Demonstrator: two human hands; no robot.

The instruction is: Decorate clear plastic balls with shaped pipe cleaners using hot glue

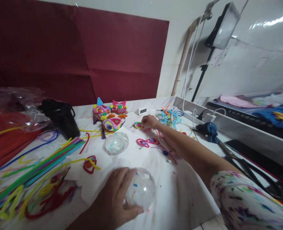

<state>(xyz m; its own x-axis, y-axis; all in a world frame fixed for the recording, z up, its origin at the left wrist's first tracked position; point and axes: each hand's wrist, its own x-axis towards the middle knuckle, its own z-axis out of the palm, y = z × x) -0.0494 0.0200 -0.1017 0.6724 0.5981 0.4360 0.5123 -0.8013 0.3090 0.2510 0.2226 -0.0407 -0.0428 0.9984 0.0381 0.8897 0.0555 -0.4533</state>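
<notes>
Stretches bare right arm [191, 150] well beyond the clear round plastic shell [142, 189], with lowered right hand [149, 122] and downturned fingers. Curls left hand [117, 193] around the shell's left side, gripping it between thumb and fingers. Has a clear plastic dome [116, 143] beyond the shell to the left, and two joined pink fuzzy ovals [143, 142] straight beyond. Touches, farther past the shell, a small green-edged leaf-shaped fuzzy piece [138, 125]; cannot tell whether pinched.
</notes>
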